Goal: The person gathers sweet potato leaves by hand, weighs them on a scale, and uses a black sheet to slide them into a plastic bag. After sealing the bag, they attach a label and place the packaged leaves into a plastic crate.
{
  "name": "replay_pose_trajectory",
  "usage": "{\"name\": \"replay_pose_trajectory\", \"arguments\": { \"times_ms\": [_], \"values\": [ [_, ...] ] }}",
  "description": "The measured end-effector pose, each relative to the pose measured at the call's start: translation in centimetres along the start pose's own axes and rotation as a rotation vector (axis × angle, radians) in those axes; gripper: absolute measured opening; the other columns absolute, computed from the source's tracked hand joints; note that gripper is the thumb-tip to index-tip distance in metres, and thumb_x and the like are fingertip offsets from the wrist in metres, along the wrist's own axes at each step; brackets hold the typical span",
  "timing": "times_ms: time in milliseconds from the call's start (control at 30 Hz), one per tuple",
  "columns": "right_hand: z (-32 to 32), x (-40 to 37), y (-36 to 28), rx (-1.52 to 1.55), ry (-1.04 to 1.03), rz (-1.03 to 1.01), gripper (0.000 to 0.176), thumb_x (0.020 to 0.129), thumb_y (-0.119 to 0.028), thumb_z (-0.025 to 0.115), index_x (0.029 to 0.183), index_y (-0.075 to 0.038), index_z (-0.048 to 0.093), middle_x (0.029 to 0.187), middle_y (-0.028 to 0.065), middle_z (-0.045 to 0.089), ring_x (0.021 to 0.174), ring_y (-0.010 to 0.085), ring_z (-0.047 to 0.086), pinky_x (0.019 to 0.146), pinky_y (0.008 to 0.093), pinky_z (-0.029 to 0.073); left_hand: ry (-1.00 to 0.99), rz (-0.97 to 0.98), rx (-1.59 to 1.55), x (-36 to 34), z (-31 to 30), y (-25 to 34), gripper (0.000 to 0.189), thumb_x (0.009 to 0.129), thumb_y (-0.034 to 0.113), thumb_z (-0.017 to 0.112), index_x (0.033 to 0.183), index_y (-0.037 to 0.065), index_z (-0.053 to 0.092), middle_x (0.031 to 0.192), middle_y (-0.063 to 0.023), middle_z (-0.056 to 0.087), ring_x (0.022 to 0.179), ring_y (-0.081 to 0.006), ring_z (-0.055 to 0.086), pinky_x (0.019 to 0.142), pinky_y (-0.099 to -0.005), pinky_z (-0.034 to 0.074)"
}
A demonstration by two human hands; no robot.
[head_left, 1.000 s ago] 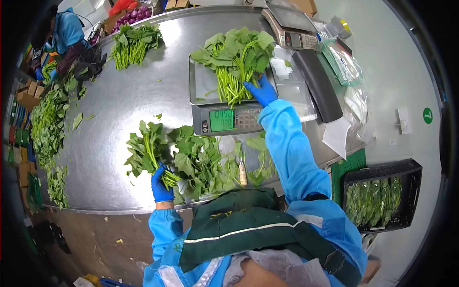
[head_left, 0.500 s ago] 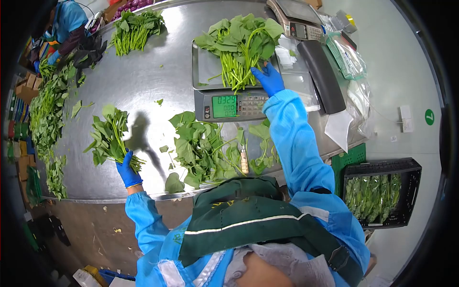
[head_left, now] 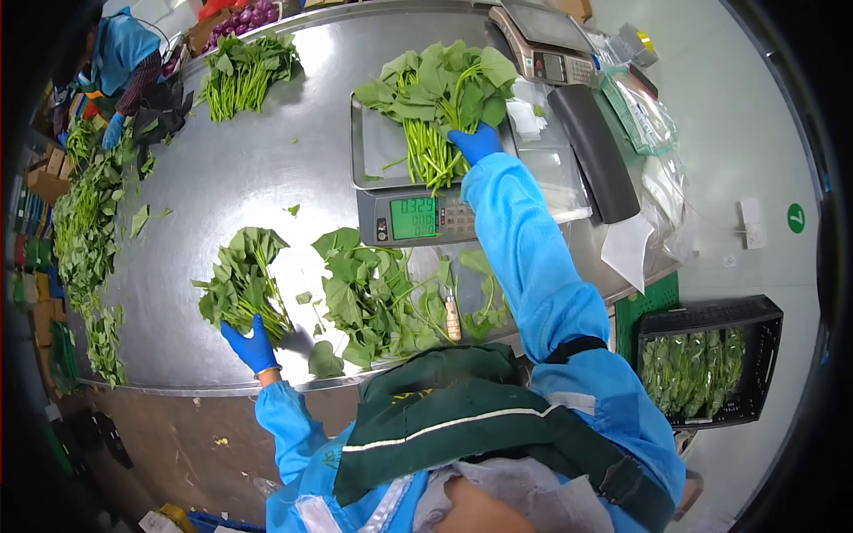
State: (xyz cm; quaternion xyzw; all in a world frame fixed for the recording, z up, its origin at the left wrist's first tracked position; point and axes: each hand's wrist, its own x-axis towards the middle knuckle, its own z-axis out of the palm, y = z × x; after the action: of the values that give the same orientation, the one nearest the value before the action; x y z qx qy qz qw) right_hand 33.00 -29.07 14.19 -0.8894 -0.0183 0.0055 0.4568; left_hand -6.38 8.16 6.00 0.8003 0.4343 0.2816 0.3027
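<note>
My right hand (head_left: 477, 143), in a blue glove, is closed around the stems of a large bunch of leafy greens (head_left: 440, 98). That bunch lies over the pan of a digital scale (head_left: 373, 160), whose green display is lit. On the steel table to the left, a smaller bunch of greens (head_left: 244, 280) rests with its stems toward me. Just below those stems is my left hand (head_left: 251, 346), thumb and fingers spread apart. Between the hands lie loose leafy stems (head_left: 364, 298) and a wooden-handled tool (head_left: 452, 317), its working end partly hidden by leaves.
Another bunch (head_left: 249, 75) lies at the far side, and a long heap of greens (head_left: 84, 231) lines the left edge. A co-worker (head_left: 129, 53) stands upper left. A second scale (head_left: 546, 40) and plastic bags (head_left: 644, 111) are upper right. A black crate (head_left: 764, 355) holds bagged greens.
The smaller bunch has moved right and now lies on the table; my left hand has opened below its stems. My right hand has shifted left, closer in on the large bunch's stems.
</note>
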Motion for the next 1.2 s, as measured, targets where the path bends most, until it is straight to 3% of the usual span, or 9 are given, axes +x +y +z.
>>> {"name": "replay_pose_trajectory", "arguments": {
  "times_ms": [133, 233, 433, 500, 567, 667, 800, 933, 1200],
  "values": [
    [-1.5, 0.1, 1.3, 0.611, 0.275, -0.041, 0.037, 0.07, -0.011, 0.065, 0.102, 0.002, 0.053, 0.087, 0.0097, 0.061, 0.075, 0.017, 0.057, 0.066, 0.0289, 0.046, -0.028, 0.014, 0.136, 0.0, -0.9, 3.0, 0.056, 0.076, 0.016, 0.066, 0.121, -0.007, 0.041, 0.127, -0.0193, 0.041, 0.119, -0.0278, 0.037, 0.099, -0.0348, 0.028],
    [-5.6, -2.0, -1.3, 0.727, 0.42, -0.047, 0.032, 0.075, -0.009, 0.062, 0.102, 0.004, 0.051, 0.09, 0.0102, 0.059, 0.076, 0.0182, 0.057, 0.066, 0.031, 0.047, -0.226, -0.083, -0.512, 0.3, 0.2, 8.0, 0.04, 0.079, 0.001, 0.056, 0.117, -0.006, 0.046, 0.118, -0.0143, 0.051, 0.108, -0.0195, 0.048, 0.092, -0.0297, 0.036],
    [-9.8, 0.2, 0.3, -0.191, 0.772, -0.33, 0.031, 0.081, -0.023, 0.054, 0.1, 0.001, 0.053, 0.094, 0.0195, 0.058, 0.084, 0.0347, 0.056, 0.074, 0.0385, 0.045, -0.599, 0.105, -0.673, 2.2, 10.8, 20.8, 0.033, 0.082, 0.004, 0.053, 0.114, -0.003, 0.051, 0.111, -0.0125, 0.056, 0.102, -0.0182, 0.052, 0.09, -0.0285, 0.039],
    [-5.8, 0.9, 2.1, -0.482, 0.363, 0.027, 0.048, 0.077, -0.033, 0.061, 0.11, 0.0, 0.049, 0.107, 0.0227, 0.053, 0.095, 0.0383, 0.051, 0.081, 0.0425, 0.041, -0.687, 0.19, -0.765, 2.5, 15.5, 25.8, 0.034, 0.083, 0.007, 0.054, 0.115, -0.003, 0.05, 0.112, -0.0124, 0.056, 0.103, -0.018, 0.052, 0.09, -0.028, 0.039],
    [-2.2, -0.8, 1.2, 0.078, 0.051, -0.193, 0.051, 0.076, -0.033, 0.062, 0.111, 0.0, 0.048, 0.107, 0.0244, 0.052, 0.096, 0.0401, 0.05, 0.082, 0.0441, 0.04, -0.769, 0.2, -0.774, 2.8, 20.2, 29.6, 0.04, 0.084, 0.012, 0.055, 0.119, -0.003, 0.046, 0.115, -0.0137, 0.053, 0.104, -0.0175, 0.051, 0.09, -0.0279, 0.038],
    [0.2, -1.5, 2.4, -0.276, 0.282, -0.186, 0.045, 0.077, -0.028, 0.061, 0.11, 0.0, 0.048, 0.103, 0.0228, 0.055, 0.093, 0.0391, 0.053, 0.079, 0.0439, 0.042, -0.896, 0.246, -0.803, 2.1, 26.3, 31.6, 0.066, 0.08, 0.024, 0.061, 0.13, -0.004, 0.027, 0.117, -0.0198, 0.05, 0.105, -0.023, 0.05, 0.089, -0.0306, 0.039],
    [1.9, -1.3, 1.8, 0.163, 0.193, -0.226, 0.04, 0.081, -0.026, 0.056, 0.112, -0.003, 0.049, 0.096, 0.0198, 0.058, 0.084, 0.0376, 0.056, 0.071, 0.0433, 0.045, -0.79, 0.418, -0.755, -1.8, 27.8, 33.8, 0.074, 0.081, 0.021, 0.057, 0.135, -0.004, 0.012, 0.127, -0.0238, 0.036, 0.116, -0.0298, 0.039, 0.096, -0.0334, 0.031],
    [3.0, -1.4, 2.0, 0.122, 0.132, -0.213, 0.03, 0.085, -0.02, 0.052, 0.107, -0.001, 0.053, 0.097, 0.0183, 0.06, 0.089, 0.0319, 0.058, 0.075, 0.036, 0.045, -0.501, 0.541, -0.647, -3.9, 25.3, 35.2, 0.071, 0.083, 0.02, 0.053, 0.135, -0.003, 0.011, 0.131, -0.0264, 0.028, 0.119, -0.0374, 0.031, 0.099, -0.0372, 0.026],
    [-2.6, -1.6, -2.3, -0.111, -0.035, 0.0, 0.034, 0.081, -0.034, 0.052, 0.101, -0.007, 0.058, 0.083, 0.0194, 0.06, 0.076, 0.0372, 0.057, 0.068, 0.0429, 0.045, -0.7, 0.46, -0.685, -3.1, 26.3, 33.0, 0.074, 0.084, 0.028, 0.053, 0.134, -0.007, 0.011, 0.138, -0.0249, 0.016, 0.13, -0.0336, 0.014, 0.104, -0.0344, 0.015]
  ]
}}
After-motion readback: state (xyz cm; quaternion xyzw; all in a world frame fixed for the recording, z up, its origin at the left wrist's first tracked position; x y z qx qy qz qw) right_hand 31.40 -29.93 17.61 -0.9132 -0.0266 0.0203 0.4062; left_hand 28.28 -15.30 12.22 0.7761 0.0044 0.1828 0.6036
